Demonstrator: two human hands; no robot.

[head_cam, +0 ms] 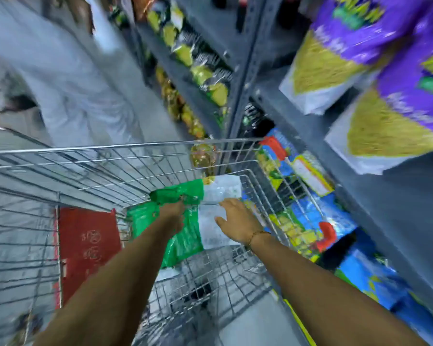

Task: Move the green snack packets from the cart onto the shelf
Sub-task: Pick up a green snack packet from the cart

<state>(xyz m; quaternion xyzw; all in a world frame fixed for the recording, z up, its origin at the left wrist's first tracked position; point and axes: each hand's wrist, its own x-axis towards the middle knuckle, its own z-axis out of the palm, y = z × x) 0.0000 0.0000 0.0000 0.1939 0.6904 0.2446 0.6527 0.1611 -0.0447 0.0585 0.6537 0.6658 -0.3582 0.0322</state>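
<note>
- Head view, pretty blurry: both arms reach down into the wire cart (125, 156), where the green snack packets (185, 236) lie stacked at the far right corner.
- Left hand (173, 213) is curled, fingers pinching the green edge of the top packet.
- Right hand (238, 221) lies flat on the white part, fingers spread, thumb out.
- The grey shelf (310, 136) is just right of the cart, with purple bags (398, 78) up top.

Head view, looking steeply down — both forearms reach away into the wire cart (125, 148) close below, grey shelf (310, 136) slanting past at right.
</note>
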